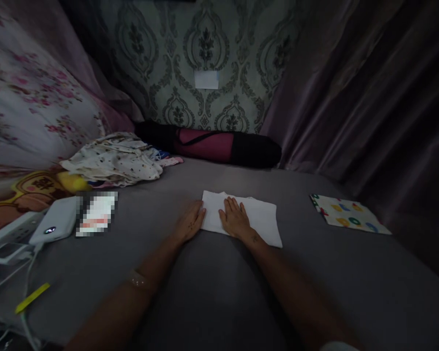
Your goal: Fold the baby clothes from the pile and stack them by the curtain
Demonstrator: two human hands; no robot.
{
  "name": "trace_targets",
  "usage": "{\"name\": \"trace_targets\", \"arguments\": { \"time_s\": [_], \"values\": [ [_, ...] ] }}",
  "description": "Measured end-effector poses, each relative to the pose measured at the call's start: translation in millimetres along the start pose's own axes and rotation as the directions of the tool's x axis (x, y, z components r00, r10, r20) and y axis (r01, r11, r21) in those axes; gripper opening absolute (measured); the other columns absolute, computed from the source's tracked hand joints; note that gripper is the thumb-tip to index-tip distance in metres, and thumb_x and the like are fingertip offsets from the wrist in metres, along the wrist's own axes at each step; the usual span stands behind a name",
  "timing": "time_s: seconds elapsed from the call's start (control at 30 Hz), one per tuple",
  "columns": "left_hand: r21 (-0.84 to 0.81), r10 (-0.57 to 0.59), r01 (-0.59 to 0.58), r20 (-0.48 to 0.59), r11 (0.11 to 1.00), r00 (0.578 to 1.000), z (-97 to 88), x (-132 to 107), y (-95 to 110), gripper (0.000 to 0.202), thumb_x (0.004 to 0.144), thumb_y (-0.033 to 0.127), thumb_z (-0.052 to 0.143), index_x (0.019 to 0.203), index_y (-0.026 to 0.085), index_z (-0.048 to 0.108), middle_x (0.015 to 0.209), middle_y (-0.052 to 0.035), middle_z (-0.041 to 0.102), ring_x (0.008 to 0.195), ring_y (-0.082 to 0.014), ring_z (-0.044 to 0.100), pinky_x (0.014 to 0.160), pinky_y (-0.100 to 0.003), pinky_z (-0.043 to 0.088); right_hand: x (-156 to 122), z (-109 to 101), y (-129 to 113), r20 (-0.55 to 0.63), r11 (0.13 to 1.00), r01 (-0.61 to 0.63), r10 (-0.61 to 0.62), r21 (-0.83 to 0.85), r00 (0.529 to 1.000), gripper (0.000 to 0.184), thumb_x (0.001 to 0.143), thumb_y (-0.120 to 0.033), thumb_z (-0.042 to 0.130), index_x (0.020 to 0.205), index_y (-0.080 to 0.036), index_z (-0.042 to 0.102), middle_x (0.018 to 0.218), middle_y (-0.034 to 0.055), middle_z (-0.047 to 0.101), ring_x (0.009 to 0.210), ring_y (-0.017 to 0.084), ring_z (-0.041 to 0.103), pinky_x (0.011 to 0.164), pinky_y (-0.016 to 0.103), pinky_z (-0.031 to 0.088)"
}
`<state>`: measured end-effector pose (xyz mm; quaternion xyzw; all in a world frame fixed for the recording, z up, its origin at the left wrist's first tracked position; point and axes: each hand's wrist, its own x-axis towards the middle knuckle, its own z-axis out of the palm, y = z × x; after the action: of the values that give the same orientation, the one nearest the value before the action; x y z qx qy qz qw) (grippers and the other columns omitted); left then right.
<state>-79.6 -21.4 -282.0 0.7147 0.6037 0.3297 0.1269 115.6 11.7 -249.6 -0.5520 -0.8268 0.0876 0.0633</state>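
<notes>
Clearly, white cloth (262, 214) underlies the flattened right hand (236, 219), beside the outstretched left hand (190, 222).

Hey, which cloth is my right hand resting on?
The plain white rectangular cloth; the folded, colourfully printed cloth and the crumpled, spotted white cloth lie untouched.

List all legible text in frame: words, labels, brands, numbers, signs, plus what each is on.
Nothing reads with certainty.
Power bank: lit display, too small to read.
Yellow cushion: dark character-like mark, too blurred.
Folded print cloth: colored shapes; the green ring could be "O" or "0".
Pixelated item: unreadable.
White cloth: no text visible.
</notes>
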Motion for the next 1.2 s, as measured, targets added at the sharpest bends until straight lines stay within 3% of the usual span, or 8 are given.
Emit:
{"name": "trace_targets", "arguments": {
  "time_s": [0.1, 0.2, 0.27, 0.37, 0.57, 0.93, 1.1, 1.2],
  "values": [
    [-0.073, -0.025, 0.025, 0.003, 0.997, 1.000, 0.8, 1, -1, 0.050, 0.097, 0.045, 0.024, 0.130, 0.015, 0.047, 0.132, -0.0133, 0.055, 0.124, -0.0234, 0.050, 0.107, -0.042, 0.038, 5, -12, -8, 0.065, 1.000, -0.022, 0.021, 0.011, 0.998, 0.062, 0.097, -0.040, 0.025, 0.146, -0.003, 0.030, 0.155, 0.0152, 0.024, 0.144, 0.026, 0.016, 0.115, 0.046, 0.008],
    [-0.121, -0.066, 0.064, -0.010, 0.991, 0.998, 0.1, 1, 0, 0.050, 0.097, 0.044, 0.025, 0.131, 0.014, 0.046, 0.132, -0.0141, 0.055, 0.123, -0.0232, 0.050, 0.106, -0.041, 0.039, 11, -21, -24, -0.015, 0.999, 0.024, -0.023, 0.031, 1.000, 0.060, 0.096, -0.037, 0.028, 0.146, -0.003, 0.031, 0.155, 0.0155, 0.024, 0.144, 0.026, 0.017, 0.115, 0.045, 0.007],
    [-0.130, -0.074, 0.071, -0.018, 0.989, 0.997, -0.8, 1, 0, 0.049, 0.097, 0.043, 0.026, 0.131, 0.014, 0.045, 0.132, -0.0136, 0.055, 0.122, -0.0228, 0.051, 0.106, -0.041, 0.038, 15, -19, -36, -0.087, 0.996, 0.071, -0.066, 0.053, 0.994, 0.060, 0.097, -0.037, 0.026, 0.146, -0.004, 0.030, 0.156, 0.0137, 0.022, 0.144, 0.024, 0.015, 0.116, 0.043, 0.006],
    [-0.134, -0.073, 0.069, -0.021, 0.989, 0.997, -1.9, 0, 1, 0.048, 0.097, 0.043, 0.026, 0.131, 0.016, 0.045, 0.131, -0.0122, 0.055, 0.122, -0.0221, 0.052, 0.106, -0.041, 0.038, 18, -5, -45, -0.096, 0.995, 0.065, -0.057, 0.074, 0.994, 0.060, 0.098, -0.038, 0.022, 0.146, -0.004, 0.031, 0.155, 0.0141, 0.025, 0.144, 0.024, 0.016, 0.115, 0.043, 0.007],
    [-0.146, -0.093, 0.089, -0.017, 0.985, 0.996, -2.4, 0, 1, 0.047, 0.097, 0.043, 0.027, 0.130, 0.017, 0.047, 0.130, -0.0122, 0.057, 0.120, -0.0221, 0.053, 0.105, -0.041, 0.039, 20, 15, -43, -0.114, 0.998, 0.049, -0.044, 0.047, 0.993, 0.060, 0.097, -0.037, 0.022, 0.145, -0.004, 0.032, 0.154, 0.0134, 0.027, 0.143, 0.025, 0.019, 0.115, 0.043, 0.007],
    [-0.217, -0.168, 0.155, -0.043, 0.964, 0.985, -4.4, -1, 3, 0.052, 0.096, 0.045, 0.026, 0.132, 0.013, 0.046, 0.136, -0.0141, 0.053, 0.128, -0.0211, 0.048, 0.110, -0.040, 0.035, 20, 2, -46, -0.066, 0.997, 0.045, -0.041, 0.066, 0.997, 0.057, 0.097, -0.036, 0.026, 0.144, -0.005, 0.036, 0.153, 0.0147, 0.029, 0.142, 0.026, 0.021, 0.115, 0.046, 0.011],
    [-0.288, -0.212, 0.185, -0.065, 0.940, 0.975, -3.5, 1, 2, 0.056, 0.097, 0.049, 0.023, 0.135, 0.012, 0.044, 0.140, -0.0146, 0.049, 0.132, -0.0206, 0.044, 0.112, -0.040, 0.032, 20, -3, -66, -0.122, 0.987, 0.132, -0.121, 0.090, 0.985, 0.056, 0.097, -0.032, 0.025, 0.145, -0.005, 0.033, 0.154, 0.0143, 0.027, 0.144, 0.024, 0.016, 0.116, 0.045, 0.005],
    [-0.304, -0.264, 0.225, -0.097, 0.926, 0.960, -3.5, 2, 1, 0.059, 0.097, 0.050, 0.021, 0.138, 0.012, 0.040, 0.143, -0.0149, 0.045, 0.135, -0.0208, 0.040, 0.113, -0.040, 0.030, 16, 3, -78, -0.066, 0.978, 0.185, -0.179, 0.096, 0.982, 0.057, 0.097, -0.032, 0.024, 0.146, -0.004, 0.031, 0.154, 0.0145, 0.026, 0.145, 0.024, 0.013, 0.116, 0.044, 0.005]
  ]
}}
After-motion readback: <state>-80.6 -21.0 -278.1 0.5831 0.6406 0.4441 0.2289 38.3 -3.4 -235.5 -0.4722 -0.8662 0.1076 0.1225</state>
